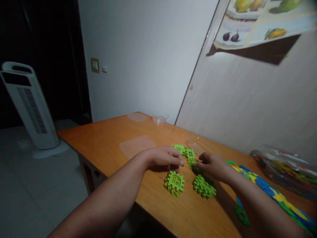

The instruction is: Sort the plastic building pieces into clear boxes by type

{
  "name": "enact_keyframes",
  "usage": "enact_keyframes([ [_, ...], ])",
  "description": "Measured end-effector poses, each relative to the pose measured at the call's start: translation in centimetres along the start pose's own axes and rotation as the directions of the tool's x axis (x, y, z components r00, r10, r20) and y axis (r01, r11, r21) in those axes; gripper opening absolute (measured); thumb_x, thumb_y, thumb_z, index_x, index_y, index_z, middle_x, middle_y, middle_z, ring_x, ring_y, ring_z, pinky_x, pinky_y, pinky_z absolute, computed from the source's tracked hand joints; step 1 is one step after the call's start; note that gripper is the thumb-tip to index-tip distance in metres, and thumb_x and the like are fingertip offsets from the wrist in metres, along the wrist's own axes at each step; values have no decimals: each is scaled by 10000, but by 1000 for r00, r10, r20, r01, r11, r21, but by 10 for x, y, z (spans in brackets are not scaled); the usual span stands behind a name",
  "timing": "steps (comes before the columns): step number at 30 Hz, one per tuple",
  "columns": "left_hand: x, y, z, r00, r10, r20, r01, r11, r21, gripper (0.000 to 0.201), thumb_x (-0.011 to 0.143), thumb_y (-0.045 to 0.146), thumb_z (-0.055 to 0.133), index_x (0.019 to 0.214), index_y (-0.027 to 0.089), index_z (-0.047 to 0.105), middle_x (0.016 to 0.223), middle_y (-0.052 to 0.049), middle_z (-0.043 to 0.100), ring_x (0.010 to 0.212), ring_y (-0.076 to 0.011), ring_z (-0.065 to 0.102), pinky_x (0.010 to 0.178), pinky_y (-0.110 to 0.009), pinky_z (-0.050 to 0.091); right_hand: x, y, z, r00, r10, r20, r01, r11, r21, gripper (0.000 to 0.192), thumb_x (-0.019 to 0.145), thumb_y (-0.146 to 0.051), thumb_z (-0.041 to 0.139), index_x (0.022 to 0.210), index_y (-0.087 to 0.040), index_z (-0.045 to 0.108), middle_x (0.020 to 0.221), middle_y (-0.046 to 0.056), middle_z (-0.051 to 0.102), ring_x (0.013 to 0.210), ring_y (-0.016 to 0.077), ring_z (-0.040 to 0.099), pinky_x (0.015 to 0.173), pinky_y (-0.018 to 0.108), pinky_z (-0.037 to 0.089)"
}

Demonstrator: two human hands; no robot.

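My left hand (166, 158) is above the table with its fingers curled in and the fingertips close together; whether anything is in them is hidden. Just below it sits a stack of green square interlocking blocks (174, 182) with some yellow in it. My right hand (213, 166) has its thumb and fingers closed on a green interlocking block (192, 162) at the near end of a short row of green blocks (180, 149). Under the right wrist lies another pile of green blocks (204, 186).
Clear plastic lids (137, 145) and a clear bowl (159, 119) rest on the wooden table (111, 132). Flat blue, yellow and green pieces (262, 183) and a plastic bag (287, 168) line the right side. A tower fan (31, 105) stands on the floor at left.
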State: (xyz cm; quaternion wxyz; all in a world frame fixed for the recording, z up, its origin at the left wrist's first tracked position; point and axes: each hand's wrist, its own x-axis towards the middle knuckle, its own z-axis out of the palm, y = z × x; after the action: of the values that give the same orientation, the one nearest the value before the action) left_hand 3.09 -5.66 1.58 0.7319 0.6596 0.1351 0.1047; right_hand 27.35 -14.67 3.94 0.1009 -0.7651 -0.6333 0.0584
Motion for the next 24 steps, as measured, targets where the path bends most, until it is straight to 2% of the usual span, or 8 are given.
enact_keyframes([
  [3,-1,0,0,1000,-3,13,4,1000,-13,272,718,367,754,849,162,630,719,-12,630,613,-103,576,649,-257,435,7,0,9,998,41,48,-40,999,-3,505,687,-593,674,981,-184,639,879,97,718,734,234,663,557,296,440],
  [7,-1,1,0,1000,15,5,-15,998,-63,288,708,350,767,880,167,624,750,-8,625,658,-109,599,691,-273,456,14,4,14,996,50,75,-52,998,26,417,668,-512,719,929,-200,631,868,69,715,729,213,658,531,265,424],
  [11,0,2,-1,998,42,-45,-44,997,-59,298,726,358,753,902,167,607,756,-10,617,679,-112,599,699,-282,461,8,1,6,998,39,53,-44,994,102,397,691,-461,711,957,-186,605,810,60,700,689,197,635,537,270,430],
  [14,3,5,-5,988,66,-138,-66,998,10,295,756,395,715,884,162,587,748,-16,618,650,-103,574,665,-268,454,-10,-17,-8,994,-95,54,85,981,173,340,738,-444,675,951,-190,598,792,45,679,685,184,611,564,277,439],
  [16,6,7,-8,974,94,-208,-85,995,52,290,774,410,689,861,160,572,736,-13,617,627,-96,561,637,-251,444,-27,-36,-17,966,-243,86,222,955,195,277,769,-430,656,923,-205,604,850,43,677,749,186,606,617,280,455],
  [18,8,8,-11,956,117,-267,-99,992,80,284,784,414,669,847,159,561,722,-7,614,599,-89,546,607,-235,429,-44,-57,-24,934,-338,113,316,932,178,245,780,-387,653,956,-222,609,887,33,674,794,190,598,664,283,459],
  [21,11,8,-14,940,141,-311,-117,989,94,285,785,415,656,858,158,559,716,-3,616,572,-81,530,580,-221,414,-63,-85,-26,931,-338,140,313,934,174,267,778,-348,659,1020,-244,614,892,25,671,761,182,592,655,282,456],
  [24,12,6,-16,931,159,-327,-132,986,103,294,778,419,652,865,150,570,721,-8,619,573,-78,529,582,-215,412,-71,-101,-23,926,-346,148,321,932,171,363,736,-373,709,1069,-257,625,977,42,674,820,208,606,697,307,475],
])
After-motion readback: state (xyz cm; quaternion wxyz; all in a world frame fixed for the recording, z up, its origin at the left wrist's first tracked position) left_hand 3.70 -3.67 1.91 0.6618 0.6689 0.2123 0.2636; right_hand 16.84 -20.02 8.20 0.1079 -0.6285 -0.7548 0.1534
